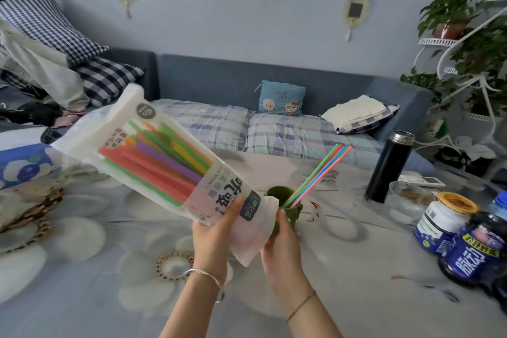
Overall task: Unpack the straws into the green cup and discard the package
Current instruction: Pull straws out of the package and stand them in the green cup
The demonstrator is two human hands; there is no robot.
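My left hand has the straw package pinched at its lower end, fingers closed on the plastic w/ thumb on the printed front; the pkg slants up and away to the left, so the bulk of the straws inside sits high, above the grip. My right hand is on the loose flap at the same lower end, right in front of the green cup; fingers curled round the flap, though I can't tell whether they're also touching the cup wall behind. Cup stands on the tabletop, just past my hands, w/ a few thin straws already in it, leaning out to the right. Most of the job is left, I'd say. To do this step well: the opening seems to be at the lower end, so bring it over the cup mouth before tilting more, else straws will spill onto the tabletop. Keep the left grip firm but not crushing, since the straws would kink. Use the right fingers to spread the flap & steady the cup, b/c it looks light and the leaning straws could tip it. Feed in small bunches, not all at once. Black flask and jars sit well to the right, out of the way.
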